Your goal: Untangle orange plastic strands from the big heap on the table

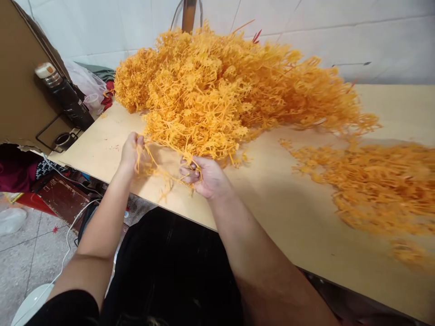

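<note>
On the flask (64, 97) there is small white writing, but it is too small to read. The sprigs (163, 170) are thin orange plastic stems with many short branches, a little blurred. They hang between both hands, just in front of the big orange pile (217, 90), above the near edge of the table (278, 213). The left hand (132, 151) is closed on one end of the sprigs. The right hand (205, 176) is curled around the other end, fingers bent in. Right of the pile lies a flatter orange heap (380, 190)
</note>
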The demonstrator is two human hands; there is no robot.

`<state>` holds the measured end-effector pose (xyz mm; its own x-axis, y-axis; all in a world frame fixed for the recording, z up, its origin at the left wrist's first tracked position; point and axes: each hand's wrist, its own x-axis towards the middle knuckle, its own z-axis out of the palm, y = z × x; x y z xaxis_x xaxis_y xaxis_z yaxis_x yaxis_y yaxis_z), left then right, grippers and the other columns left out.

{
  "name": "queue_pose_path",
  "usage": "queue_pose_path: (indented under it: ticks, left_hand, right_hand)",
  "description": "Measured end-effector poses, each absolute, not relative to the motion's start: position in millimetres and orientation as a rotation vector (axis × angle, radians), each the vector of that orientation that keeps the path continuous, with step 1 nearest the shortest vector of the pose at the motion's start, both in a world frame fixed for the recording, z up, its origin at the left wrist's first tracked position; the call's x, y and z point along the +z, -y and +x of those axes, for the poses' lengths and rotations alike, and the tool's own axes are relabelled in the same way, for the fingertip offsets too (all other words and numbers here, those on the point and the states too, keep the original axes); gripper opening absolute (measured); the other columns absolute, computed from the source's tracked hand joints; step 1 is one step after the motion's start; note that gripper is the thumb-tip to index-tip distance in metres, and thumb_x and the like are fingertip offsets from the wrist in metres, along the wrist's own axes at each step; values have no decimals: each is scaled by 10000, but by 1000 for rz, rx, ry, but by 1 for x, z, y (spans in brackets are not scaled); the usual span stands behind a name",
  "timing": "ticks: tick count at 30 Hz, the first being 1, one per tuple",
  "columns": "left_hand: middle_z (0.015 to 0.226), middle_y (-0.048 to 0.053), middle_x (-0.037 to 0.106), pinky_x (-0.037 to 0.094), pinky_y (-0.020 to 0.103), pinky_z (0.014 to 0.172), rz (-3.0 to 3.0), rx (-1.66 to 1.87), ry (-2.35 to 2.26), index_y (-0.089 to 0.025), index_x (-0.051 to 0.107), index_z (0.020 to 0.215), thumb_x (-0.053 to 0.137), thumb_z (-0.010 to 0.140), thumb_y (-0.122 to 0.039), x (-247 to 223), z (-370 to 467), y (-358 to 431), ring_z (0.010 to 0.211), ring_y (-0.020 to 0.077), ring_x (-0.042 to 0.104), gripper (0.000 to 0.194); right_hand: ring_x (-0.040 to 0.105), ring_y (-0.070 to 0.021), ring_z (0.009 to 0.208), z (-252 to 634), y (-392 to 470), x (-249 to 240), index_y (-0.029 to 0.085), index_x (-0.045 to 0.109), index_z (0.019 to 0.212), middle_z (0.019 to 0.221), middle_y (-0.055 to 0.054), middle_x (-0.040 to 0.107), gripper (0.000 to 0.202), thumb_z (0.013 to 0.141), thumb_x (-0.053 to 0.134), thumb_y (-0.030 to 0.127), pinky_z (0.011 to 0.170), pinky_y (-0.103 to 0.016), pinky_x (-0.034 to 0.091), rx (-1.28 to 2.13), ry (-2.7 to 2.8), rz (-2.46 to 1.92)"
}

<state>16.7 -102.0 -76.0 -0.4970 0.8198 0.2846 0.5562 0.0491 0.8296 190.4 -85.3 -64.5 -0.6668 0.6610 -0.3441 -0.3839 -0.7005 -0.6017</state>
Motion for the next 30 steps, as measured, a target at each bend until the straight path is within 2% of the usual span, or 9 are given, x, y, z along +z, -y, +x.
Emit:
queue_pose_path:
  ticks: [3, 6, 8, 11, 15, 18, 23, 28, 30]
  left_hand:
    - [570, -50, 316, 315, 203, 517, 1396, 1359, -1921, -188, 330, 653, 400, 843, -197, -63, 14, 108, 504, 64, 326, 203]
    - [571, -59, 309, 302, 191, 498, 1435, 1269, -1607, -189, 340, 683, 392, 852, -245, -55, 33, 121, 479, 54, 293, 186]
    - [593, -52, 328, 310, 195, 502, 1490, 1230, -1483, -189, 354, 708, 398, 851, -293, -54, 49, 131, 495, 56, 308, 183]
    - [655, -22, 397, 362, 219, 566, 1697, 1098, -1408, -183, 385, 727, 394, 848, -324, -58, 68, 143, 579, 79, 385, 186]
    - [754, 22, 505, 404, 265, 667, 1969, 927, -1519, -173, 446, 804, 339, 867, -326, -66, 81, 150, 702, 124, 483, 196]
    - [774, 29, 561, 407, 271, 648, 2082, 761, -1684, -182, 478, 889, 307, 875, -317, -67, 84, 155, 688, 137, 520, 219]
    - [638, 1, 556, 347, 249, 536, 2278, 480, -1914, -202, 505, 857, 302, 871, -295, -61, 85, 169, 566, 136, 496, 224]
    - [565, -14, 511, 305, 241, 514, 2391, 362, -2019, -204, 478, 760, 294, 873, -305, -53, 83, 181, 516, 123, 455, 239]
    - [553, -13, 492, 293, 243, 517, 2383, 344, -2067, -201, 458, 728, 280, 877, -313, -52, 84, 184, 511, 124, 441, 258]
  right_hand:
    - [225, -7, 322, 189, 83, -68, 165, 345, 575, 445, 68, 341, 167, 686, 418, 64, 319, -111, 144, 2239, 634, -781]
    - [272, -13, 321, 185, 82, -70, 157, 449, 673, 519, 28, 489, 150, 805, 396, 203, 309, -124, 188, 2299, 682, -758]
    - [289, -24, 314, 184, 82, -71, 164, 488, 729, 525, 26, 516, 192, 841, 389, 285, 304, -142, 223, 2298, 726, -808]
    - [384, -54, 344, 181, 84, -70, 177, 520, 784, 517, 37, 527, 147, 825, 467, 307, 331, -170, 315, 2261, 773, -875]
    - [493, -75, 430, 180, 84, -71, 176, 522, 787, 555, 37, 565, 140, 719, 619, 252, 390, -182, 409, 2154, 735, -828]
    - [464, -63, 396, 180, 82, -72, 177, 488, 725, 505, 52, 530, 137, 689, 620, 189, 342, -162, 364, 2023, 693, -846]
    - [288, -24, 313, 176, 80, -73, 184, 437, 674, 406, 96, 384, 171, 668, 607, 165, 281, -142, 166, 1950, 728, -930]
    - [296, -39, 322, 168, 82, -76, 196, 434, 651, 397, 101, 352, 175, 647, 609, 197, 311, -170, 203, 1875, 787, -1001]
    - [283, -40, 318, 166, 82, -77, 200, 422, 637, 390, 102, 336, 179, 655, 600, 204, 313, -176, 183, 1867, 797, -1031]
